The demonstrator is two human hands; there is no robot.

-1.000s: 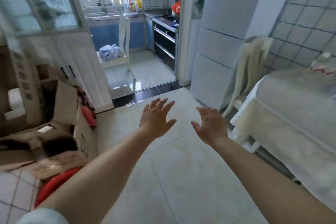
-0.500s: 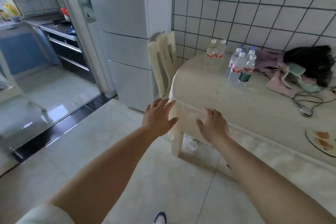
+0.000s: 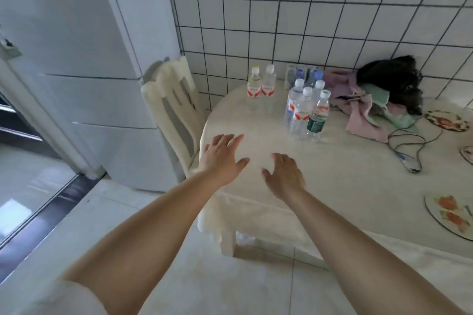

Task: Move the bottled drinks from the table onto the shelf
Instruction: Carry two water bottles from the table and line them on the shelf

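Both bare forearms reach forward over near edge of round table with cream cloth. Left hand fingers spread, holding nothing. Right hand fingers relaxed, holding nothing. Cluster of water bottles stands upright mid-table, beyond hands, untouched. Pair of red-labelled bottles near tiled wall. Crumpled cloths right of bottles. Cream chair left of table.

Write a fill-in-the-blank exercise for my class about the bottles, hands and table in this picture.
1. Both the left hand and right hand hold ____.
2. The bottles stand on the ____.
3. The bottle with the green label has a ____ cap.
4. The wall behind the table is covered in white ____.

Answers: nothing; table; white; tiles
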